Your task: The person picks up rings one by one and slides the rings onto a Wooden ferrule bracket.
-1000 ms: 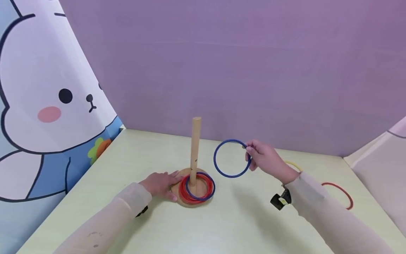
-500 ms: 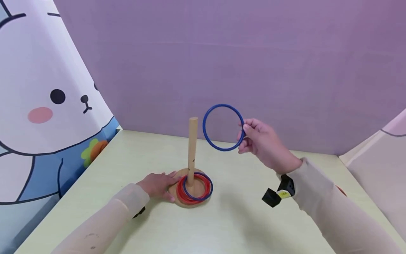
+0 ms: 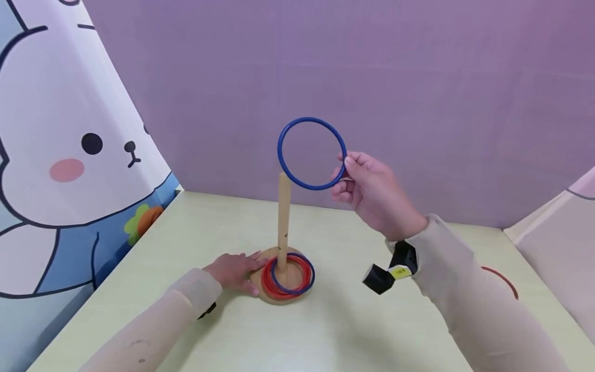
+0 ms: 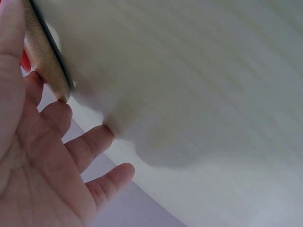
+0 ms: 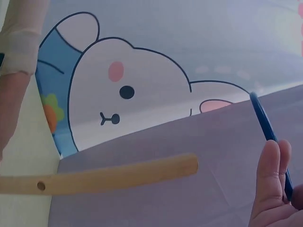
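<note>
In the head view a blue ring [image 3: 282, 132] is pinched at its right side between the thumb and fingers of my right hand [image 3: 372, 194]. The ring is raised upright near the top of a wooden peg [image 3: 284, 217]; the right wrist view shows it apart from the peg [image 5: 142, 175]. Around the peg's foot lie several red rings [image 3: 266, 284] and one blue ring [image 3: 313, 274], on a round wooden base [image 3: 279, 301]. My left hand [image 3: 234, 271] rests with spread fingers on the base's left edge. In the left wrist view its fingertips touch the base [image 4: 52, 66].
A red ring [image 3: 504, 279] lies on the pale table [image 3: 223, 222] at the right, partly hidden by my right sleeve [image 3: 465, 289]. Behind the table rises a purple backdrop [image 3: 395, 93]. A cartoon-printed sheet [image 3: 46, 119] hangs at the left.
My right hand has lifted the blue ring up and to the left, closer to the peg's top. The left hand stays on the base. The yellow ring at the right is now hidden.
</note>
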Demonstrator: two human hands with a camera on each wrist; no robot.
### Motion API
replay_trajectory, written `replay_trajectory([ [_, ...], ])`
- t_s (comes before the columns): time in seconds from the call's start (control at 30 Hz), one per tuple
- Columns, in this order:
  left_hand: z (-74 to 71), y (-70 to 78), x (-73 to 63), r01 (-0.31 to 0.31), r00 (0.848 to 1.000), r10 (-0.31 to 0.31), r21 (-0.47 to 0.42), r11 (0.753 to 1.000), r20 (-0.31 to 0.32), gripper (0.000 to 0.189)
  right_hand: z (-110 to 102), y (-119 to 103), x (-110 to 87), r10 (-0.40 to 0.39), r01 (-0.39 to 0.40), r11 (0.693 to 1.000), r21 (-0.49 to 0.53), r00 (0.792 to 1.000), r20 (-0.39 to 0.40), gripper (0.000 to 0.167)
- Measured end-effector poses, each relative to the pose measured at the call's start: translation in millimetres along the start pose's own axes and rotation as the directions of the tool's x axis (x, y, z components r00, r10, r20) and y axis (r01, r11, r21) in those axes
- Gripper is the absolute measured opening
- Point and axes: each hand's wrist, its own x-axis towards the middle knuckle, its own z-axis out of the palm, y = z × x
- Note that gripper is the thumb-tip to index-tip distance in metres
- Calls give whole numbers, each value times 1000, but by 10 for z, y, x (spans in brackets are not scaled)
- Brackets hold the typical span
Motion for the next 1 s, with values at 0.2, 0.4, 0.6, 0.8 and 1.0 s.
replay_trajectory([
  [0.2,-2,14,-3,4,1000,-4,16,1000,-6,84,124,39,81,13,-11,997,79,1000,-22,15],
  [0.4,-4,45,47,7,1000,-7,21,1000,-8,82,179,174,110,39,-34,994,100,998,-39,16],
  [0.6,28,56,55,22,1000,-22,5,1000,-1,81,228,339,2,9,-2,994,111,998,-63,17],
  [0.8,61,32,10,33,999,-33,4,999,3,82,281,500,-56,22,-12,989,147,997,-67,16],
  [1.0,70,5,-32,12,1000,-12,22,1000,13,81,280,663,-72,69,-55,987,149,994,-86,17],
])
